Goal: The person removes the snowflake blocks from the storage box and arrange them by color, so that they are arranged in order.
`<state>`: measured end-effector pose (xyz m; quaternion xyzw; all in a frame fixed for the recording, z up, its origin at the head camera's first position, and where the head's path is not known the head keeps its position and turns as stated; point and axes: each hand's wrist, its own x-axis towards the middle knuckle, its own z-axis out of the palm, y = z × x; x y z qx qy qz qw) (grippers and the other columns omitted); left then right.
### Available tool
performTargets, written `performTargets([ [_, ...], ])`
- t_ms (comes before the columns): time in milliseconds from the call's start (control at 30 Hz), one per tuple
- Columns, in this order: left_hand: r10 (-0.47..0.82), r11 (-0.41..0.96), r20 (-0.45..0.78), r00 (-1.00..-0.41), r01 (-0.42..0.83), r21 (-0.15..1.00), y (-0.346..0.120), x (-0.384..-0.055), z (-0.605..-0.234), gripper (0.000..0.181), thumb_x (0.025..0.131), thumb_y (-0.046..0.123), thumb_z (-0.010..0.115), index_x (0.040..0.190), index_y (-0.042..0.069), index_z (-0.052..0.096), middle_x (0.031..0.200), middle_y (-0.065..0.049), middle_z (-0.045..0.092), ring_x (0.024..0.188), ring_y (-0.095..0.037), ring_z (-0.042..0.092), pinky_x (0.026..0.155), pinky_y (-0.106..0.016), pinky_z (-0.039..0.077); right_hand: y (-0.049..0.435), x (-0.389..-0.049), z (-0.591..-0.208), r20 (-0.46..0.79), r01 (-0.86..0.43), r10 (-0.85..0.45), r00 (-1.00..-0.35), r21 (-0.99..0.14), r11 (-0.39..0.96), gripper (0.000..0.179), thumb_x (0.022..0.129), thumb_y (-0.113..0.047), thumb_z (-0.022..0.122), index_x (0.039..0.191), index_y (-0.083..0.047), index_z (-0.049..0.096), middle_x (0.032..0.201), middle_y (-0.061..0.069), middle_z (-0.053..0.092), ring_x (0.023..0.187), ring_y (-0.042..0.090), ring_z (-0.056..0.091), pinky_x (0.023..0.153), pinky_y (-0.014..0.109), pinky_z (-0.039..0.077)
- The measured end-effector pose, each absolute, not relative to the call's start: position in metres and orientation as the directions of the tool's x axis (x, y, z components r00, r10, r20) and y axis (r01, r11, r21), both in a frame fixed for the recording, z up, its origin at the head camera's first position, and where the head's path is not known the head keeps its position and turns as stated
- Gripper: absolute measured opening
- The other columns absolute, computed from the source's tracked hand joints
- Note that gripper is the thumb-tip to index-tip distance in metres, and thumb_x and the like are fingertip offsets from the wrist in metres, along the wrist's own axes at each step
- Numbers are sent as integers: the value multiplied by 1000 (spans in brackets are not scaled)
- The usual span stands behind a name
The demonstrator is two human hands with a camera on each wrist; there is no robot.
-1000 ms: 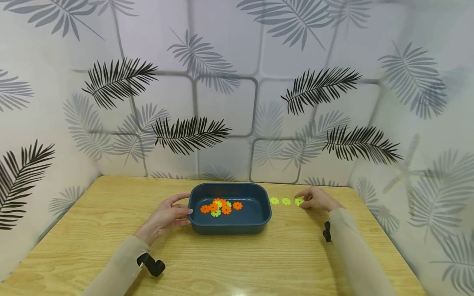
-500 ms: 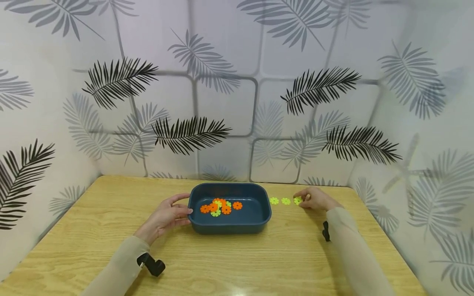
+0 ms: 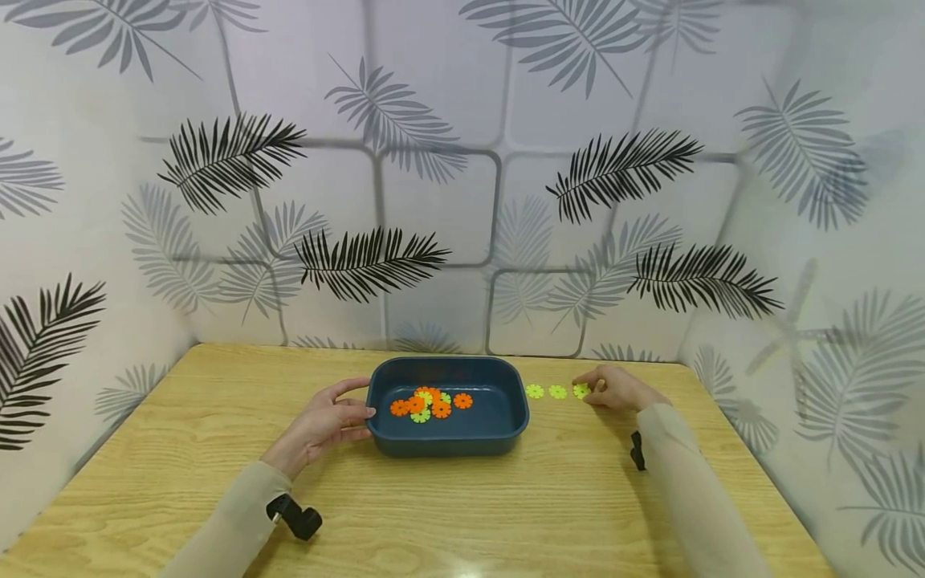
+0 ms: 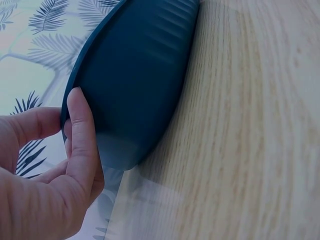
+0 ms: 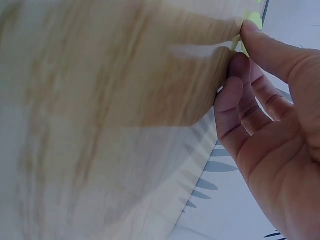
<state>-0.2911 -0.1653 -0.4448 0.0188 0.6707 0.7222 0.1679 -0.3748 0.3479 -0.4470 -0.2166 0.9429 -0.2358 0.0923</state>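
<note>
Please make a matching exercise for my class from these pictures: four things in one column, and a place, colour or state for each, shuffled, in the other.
Column one
1. left hand
2. right hand
3. orange notched discs
4. basin

Column two
A. dark blue
B. fingertips at a yellow-green disc
C. lying inside the basin
D. gripping the basin's left end

Pairs: 1-D, 2-B, 3-C, 4-A
</note>
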Motion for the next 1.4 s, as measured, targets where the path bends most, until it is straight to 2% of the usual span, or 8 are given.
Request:
performTargets([
  [367, 279, -47, -185, -942, -206, 977, -167, -293, -444, 69, 93, 4, 64, 153, 10, 30, 102, -6, 58, 84, -17, 67, 79, -34, 60, 349, -375, -448, -93, -365, -460, -883, -482, 797, 39, 92, -4, 62, 131, 1, 61, 130, 25, 59, 75, 16, 47, 68, 28, 41],
  [467, 277, -47, -185, -943, -205, 978, -167, -293, -444, 69, 93, 4, 64, 153, 9, 31, 102, -7, 58, 85, -17, 68, 80, -34, 60, 349, -375, -448, -82, -375, -466, -881, -482, 792, 38, 92, -4, 61, 130, 1, 62, 132, 25, 58, 85, 24, 59, 73, 32, 47],
  [600, 278, -49, -185, -943, -206, 977, -167, -293, -444, 69, 92, 4, 65, 152, 9, 31, 103, -7, 58, 85, -17, 67, 79, -33, 60, 349, -377, -449, -74, -373, -466, -882, -495, 784, 19, 92, -3, 61, 108, 0, 71, 136, 22, 57, 109, 36, 61, 83, 39, 50],
  [700, 280, -52, -186, -942, -208, 977, -167, -293, -444, 70, 93, 4, 65, 153, 9, 30, 102, -6, 59, 85, -17, 68, 78, -32, 60, 349, -377, -449, -78, -368, -467, -881, -508, 779, 11, 92, -2, 61, 91, -3, 71, 138, 20, 56, 110, 38, 60, 86, 43, 51],
  [800, 281, -54, -190, -941, -213, 975, -168, -293, -444, 69, 93, 4, 65, 153, 10, 30, 102, -6, 60, 85, -18, 68, 77, -31, 60, 348, -377, -450, -76, -369, -468, -881, -511, 777, 10, 93, -1, 60, 87, -4, 68, 138, 20, 56, 114, 42, 59, 92, 50, 51],
  [967, 264, -48, -201, -943, -221, 974, -167, -293, -444, 69, 92, 4, 65, 152, 10, 32, 104, -8, 59, 85, -19, 68, 75, -31, 60, 349, -375, -450, -66, -368, -460, -885, -504, 781, 13, 93, -2, 61, 102, 0, 70, 137, 20, 56, 116, 47, 57, 97, 56, 48],
  [1133, 251, -39, -207, -946, -223, 974, -166, -291, -444, 68, 92, 4, 65, 152, 9, 32, 103, -7, 57, 84, -18, 67, 72, -30, 60, 351, -372, -453, -32, -383, -466, -884, -522, 762, 29, 91, -2, 63, 120, 2, 66, 129, 24, 60, 111, 44, 60, 94, 55, 51],
  [1400, 244, -32, -213, -946, -228, 973, -165, -292, -444, 67, 92, 4, 65, 151, 10, 34, 102, -7, 59, 84, -18, 68, 71, -29, 60, 354, -367, -454, 9, -306, -371, -928, -586, 750, 32, 92, -6, 64, 124, 2, 64, 109, 19, 64, 88, 23, 66, 73, 35, 54],
])
